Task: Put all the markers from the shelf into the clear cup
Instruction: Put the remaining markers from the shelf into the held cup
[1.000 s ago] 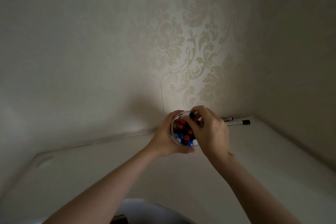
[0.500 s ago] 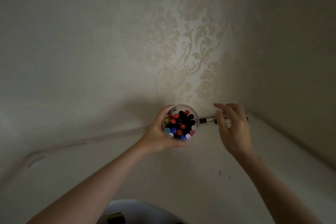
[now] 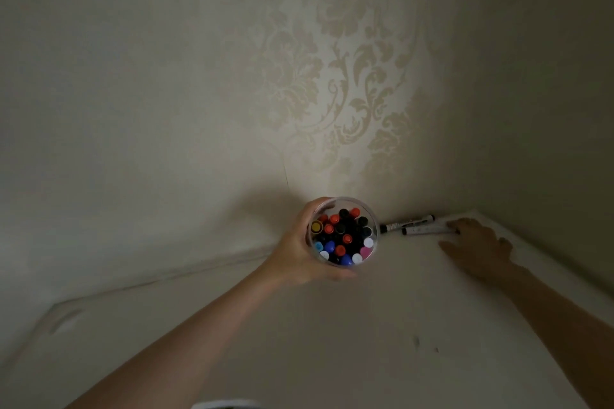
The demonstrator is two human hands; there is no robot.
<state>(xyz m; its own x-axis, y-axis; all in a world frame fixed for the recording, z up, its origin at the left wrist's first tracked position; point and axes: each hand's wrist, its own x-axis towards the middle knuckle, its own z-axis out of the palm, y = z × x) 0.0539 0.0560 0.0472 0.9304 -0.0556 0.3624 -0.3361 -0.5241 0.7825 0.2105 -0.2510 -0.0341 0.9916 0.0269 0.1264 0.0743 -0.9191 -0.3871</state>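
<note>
My left hand grips the clear cup from its left side and holds it above the white shelf. The cup is packed with several markers standing cap-up in red, black, blue, white, pink and yellow. Two white markers with black caps lie side by side on the shelf against the back wall: the far marker and the near marker. My right hand rests palm down on the shelf with fingers spread, its fingertips touching the right end of the near marker.
Patterned wallpaper covers the back wall; a plain side wall closes the shelf on the right, forming a corner beside the two markers. Small dark specks mark the shelf surface.
My right hand left the cup, moved right and came down onto the shelf by the two markers. The cup in my left hand stayed at about the same place.
</note>
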